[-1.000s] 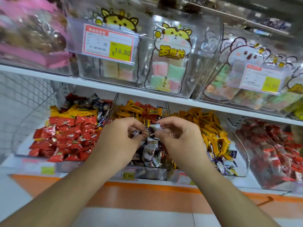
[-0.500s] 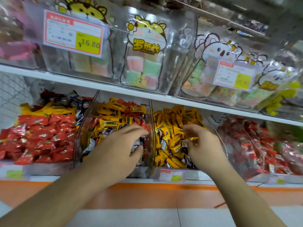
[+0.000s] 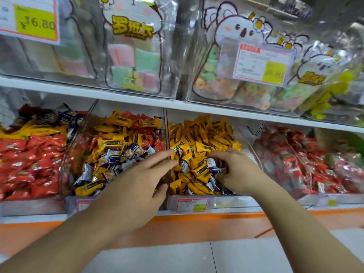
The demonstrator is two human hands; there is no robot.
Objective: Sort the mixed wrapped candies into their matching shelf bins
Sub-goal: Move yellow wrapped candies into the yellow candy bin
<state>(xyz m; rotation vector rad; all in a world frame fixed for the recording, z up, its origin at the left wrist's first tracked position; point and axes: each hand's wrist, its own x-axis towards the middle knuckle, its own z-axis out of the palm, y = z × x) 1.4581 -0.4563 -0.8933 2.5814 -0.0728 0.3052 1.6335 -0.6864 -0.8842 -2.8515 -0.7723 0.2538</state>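
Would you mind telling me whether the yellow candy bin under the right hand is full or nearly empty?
Full: the yellow candy bin is heaped with wrappers, where the right hand digs.

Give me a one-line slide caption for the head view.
Both hands reach into the yellow-candy bin: left hand open, right hand curled among mixed wrappers.

You reach the lower bins from the front and above, through the gap under the upper shelf's front edge [image 3: 137, 98]. A clear divider wall [image 3: 166, 134] stands between the mixed bin [image 3: 118, 150] and the yellow candy bin [image 3: 204, 138], so you lift over it to cross. Your left hand [image 3: 137, 186] spans that wall; your right hand [image 3: 234, 170] fills the yellow bin's front right corner. Heaped candies leave little room near the shelf above. The price tag holder [image 3: 192, 204] lines the front edge.
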